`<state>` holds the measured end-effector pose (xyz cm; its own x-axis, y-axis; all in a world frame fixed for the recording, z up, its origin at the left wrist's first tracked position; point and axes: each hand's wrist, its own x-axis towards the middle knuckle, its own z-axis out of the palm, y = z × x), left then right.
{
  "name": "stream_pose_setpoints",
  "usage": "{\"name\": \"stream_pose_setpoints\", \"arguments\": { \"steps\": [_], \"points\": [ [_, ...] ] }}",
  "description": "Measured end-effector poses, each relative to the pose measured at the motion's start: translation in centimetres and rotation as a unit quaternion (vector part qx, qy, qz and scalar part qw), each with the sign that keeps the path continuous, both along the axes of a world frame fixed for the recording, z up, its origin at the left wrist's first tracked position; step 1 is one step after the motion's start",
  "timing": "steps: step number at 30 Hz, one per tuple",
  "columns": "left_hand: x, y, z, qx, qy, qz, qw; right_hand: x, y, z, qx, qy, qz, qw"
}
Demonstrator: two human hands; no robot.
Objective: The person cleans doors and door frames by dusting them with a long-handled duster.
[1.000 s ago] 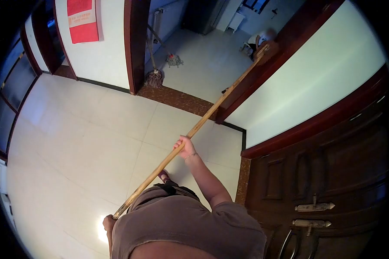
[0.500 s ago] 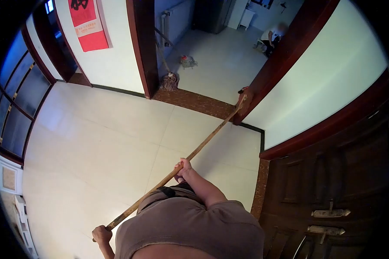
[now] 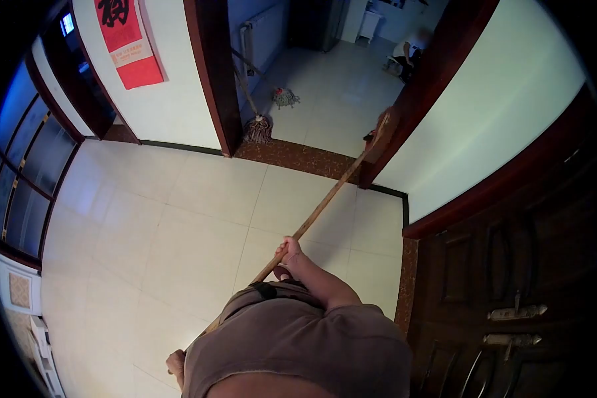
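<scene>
A long wooden pole (image 3: 327,199) runs diagonally from the lower left, past my body, up to the doorway's right post. My right hand (image 3: 288,250) is wrapped round its middle, in front of my waist. Low at the left, beside my shirt, my left hand (image 3: 176,364) is closed at the pole's near end; the shirt partly hides the pole there. At the far end is a brownish head (image 3: 382,130), with a small dark and red piece at its side, close against the door post.
Two mops (image 3: 258,127) (image 3: 286,98) lean inside the doorway at the left. A person (image 3: 404,54) sits in the room beyond. A dark door (image 3: 471,285) stands at the right. A red hanging (image 3: 129,46) is on the wall.
The pole's far end has come down from high on the right to the foot of the door post, then up slightly. My left hand moved left, then back toward my body.
</scene>
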<state>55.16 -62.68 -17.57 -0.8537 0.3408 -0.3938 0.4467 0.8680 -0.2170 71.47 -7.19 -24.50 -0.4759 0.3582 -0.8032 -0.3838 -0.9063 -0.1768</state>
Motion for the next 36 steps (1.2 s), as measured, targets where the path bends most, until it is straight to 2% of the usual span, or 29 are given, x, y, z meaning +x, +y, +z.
{"name": "stream_pose_setpoints", "arguments": {
  "steps": [1, 4, 7, 11, 16, 20, 25, 27, 29, 31, 32, 34, 36],
  "points": [
    [-0.5, -1.2, -3.6, 0.035, 0.021, 0.020, 0.999, 0.1, 0.9, 0.8, 0.035, 0.015, 0.004, 0.999],
    [0.1, 2.6, -4.2, 0.036, -0.027, 0.039, 0.998, 0.2, 4.1, 2.3, 0.096, 0.038, -0.036, 0.994],
    [1.4, 8.0, -1.0, 0.040, -0.037, 0.044, 0.998, 0.4, 7.4, 2.7, 0.139, 0.072, -0.035, 0.987],
    [2.5, 13.3, 3.1, 0.048, -0.014, 0.036, 0.998, 0.1, 8.9, 3.1, 0.134, 0.073, -0.032, 0.988],
    [3.2, 18.4, 8.0, 0.050, 0.011, 0.028, 0.998, -1.0, 9.3, 1.8, 0.102, 0.060, -0.064, 0.991],
    [3.5, 19.7, 10.8, 0.077, -0.007, 0.051, 0.996, -1.3, 8.7, -1.3, 0.113, 0.049, -0.041, 0.992],
    [4.0, 20.9, 13.6, -0.030, -0.032, 0.071, 0.997, -0.7, 7.2, -4.6, 0.034, -0.010, -0.033, 0.999],
    [2.9, 17.2, 10.9, -0.054, -0.034, 0.044, 0.997, -0.6, 5.4, -6.4, 0.008, -0.005, -0.023, 1.000],
    [2.2, 15.5, 8.8, -0.078, -0.034, 0.020, 0.996, -1.0, 4.8, -7.3, -0.037, -0.100, 0.001, 0.994],
    [2.0, 14.6, 7.7, -0.127, -0.030, 0.014, 0.991, -1.0, 4.3, -6.4, -0.040, -0.125, 0.019, 0.991],
    [2.2, 14.1, 8.0, -0.077, -0.019, -0.008, 0.997, -1.1, 4.1, -6.6, -0.042, -0.149, 0.036, 0.987],
    [1.9, 12.4, 6.8, -0.066, -0.009, -0.014, 0.998, -1.3, 3.4, -6.3, -0.038, -0.151, 0.030, 0.987],
    [1.3, 11.9, 5.0, -0.058, 0.002, -0.022, 0.998, -2.3, 3.8, -9.4, -0.037, -0.152, 0.023, 0.987]
  ]
}}
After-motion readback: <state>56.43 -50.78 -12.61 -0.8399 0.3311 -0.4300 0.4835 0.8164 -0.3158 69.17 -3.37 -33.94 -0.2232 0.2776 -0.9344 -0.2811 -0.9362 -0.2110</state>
